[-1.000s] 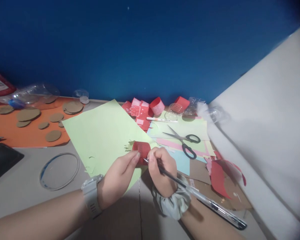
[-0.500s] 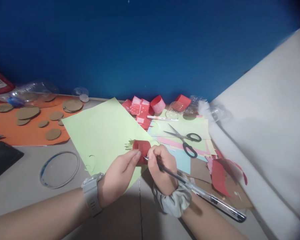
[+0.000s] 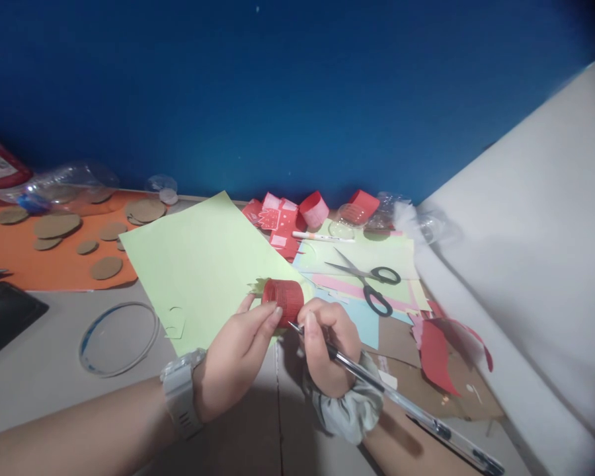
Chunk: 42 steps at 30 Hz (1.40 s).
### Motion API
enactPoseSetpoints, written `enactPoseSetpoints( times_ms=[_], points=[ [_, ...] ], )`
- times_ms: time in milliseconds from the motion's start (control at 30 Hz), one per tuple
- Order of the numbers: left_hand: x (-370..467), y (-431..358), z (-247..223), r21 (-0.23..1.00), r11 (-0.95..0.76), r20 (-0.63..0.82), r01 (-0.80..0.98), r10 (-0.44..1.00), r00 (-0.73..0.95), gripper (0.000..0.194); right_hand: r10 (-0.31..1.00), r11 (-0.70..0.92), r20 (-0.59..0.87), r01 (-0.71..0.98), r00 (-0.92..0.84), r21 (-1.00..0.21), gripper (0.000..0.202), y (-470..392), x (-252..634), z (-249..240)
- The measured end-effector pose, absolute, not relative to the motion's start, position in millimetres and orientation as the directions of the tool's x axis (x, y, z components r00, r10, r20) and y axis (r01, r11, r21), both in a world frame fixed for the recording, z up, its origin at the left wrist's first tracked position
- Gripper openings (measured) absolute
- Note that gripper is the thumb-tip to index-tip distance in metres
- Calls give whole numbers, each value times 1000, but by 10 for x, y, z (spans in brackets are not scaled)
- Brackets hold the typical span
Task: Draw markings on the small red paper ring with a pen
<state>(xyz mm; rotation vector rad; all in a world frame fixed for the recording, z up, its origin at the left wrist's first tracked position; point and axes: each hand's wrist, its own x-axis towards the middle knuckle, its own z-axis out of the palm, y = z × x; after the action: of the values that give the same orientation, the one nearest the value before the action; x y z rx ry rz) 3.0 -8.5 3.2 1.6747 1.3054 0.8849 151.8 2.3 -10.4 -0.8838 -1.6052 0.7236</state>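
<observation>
A short red paper tube (image 3: 288, 299) with fine dark lines on it is held by my left hand (image 3: 240, 354), thumb and fingers closed on its near left side. My right hand (image 3: 330, 344) grips a clear pen (image 3: 391, 395), its tip by the tube's lower right edge; whether it touches is hard to tell. A pale green sheet (image 3: 198, 258) lies beneath and behind the tube, with a small cutout near its lower left corner. Green jagged paper (image 3: 258, 286) shows just left of the tube.
Black-handled scissors (image 3: 369, 277) lie on coloured papers (image 3: 361, 317) at right, near a white marker (image 3: 322, 237). Red paper pieces (image 3: 280, 221) rest against the blue wall. Cardboard discs (image 3: 57, 225) sit on orange paper (image 3: 10, 264) at left, near a clear ring (image 3: 119, 339) and a plastic bottle (image 3: 69, 185).
My right hand has moved slightly right and down with the pen, whose tip has drawn back from the tube's face to its lower edge. More of the tube's side now shows.
</observation>
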Motion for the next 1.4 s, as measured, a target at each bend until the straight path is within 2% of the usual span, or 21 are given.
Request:
enactPoseSetpoints(
  times_ms=[400, 1067, 1400],
  points=[
    [49, -87, 15, 823, -237, 131, 516, 963, 235, 30, 833, 551, 535, 141, -138, -822, 19, 50, 1514, -108],
    [52, -125, 47, 785, -180, 37, 593, 969, 245, 31, 850, 518, 485, 161, -204, -840, 18, 84, 1538, -125],
    [47, -115, 45, 775, -215, 74, 595, 965, 253, 30, 857, 506, 472, 166, -204, -847, 17, 89, 1530, -120]
  ],
)
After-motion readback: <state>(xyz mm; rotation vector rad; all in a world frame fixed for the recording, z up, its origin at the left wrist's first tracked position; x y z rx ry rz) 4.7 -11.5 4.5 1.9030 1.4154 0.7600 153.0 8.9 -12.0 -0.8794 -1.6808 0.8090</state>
